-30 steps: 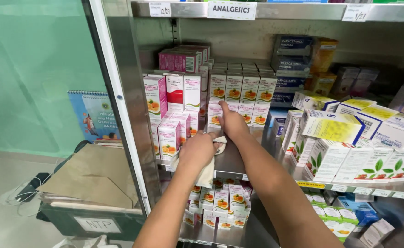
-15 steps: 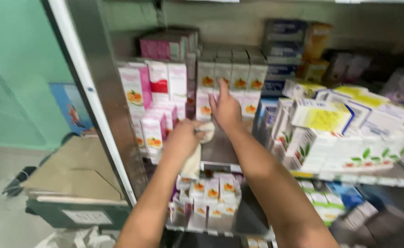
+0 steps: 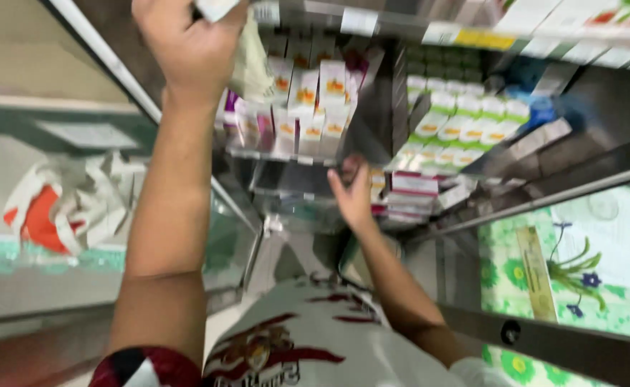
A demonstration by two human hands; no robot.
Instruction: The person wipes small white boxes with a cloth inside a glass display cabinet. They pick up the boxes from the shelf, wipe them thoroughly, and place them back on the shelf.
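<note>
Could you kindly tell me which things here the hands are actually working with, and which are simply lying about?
In hand:
- left hand gripping a pale cloth
- right hand reaching to the lower boxes

Lying about:
- orange-marked boxes
- green-and-white boxes
- crumpled white and red bag
- flowered sheet

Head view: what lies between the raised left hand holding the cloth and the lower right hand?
In the head view, rows of white-and-pink boxes on a metal shelf lie between the left hand, gripping a pale cloth, and the right hand.
</note>
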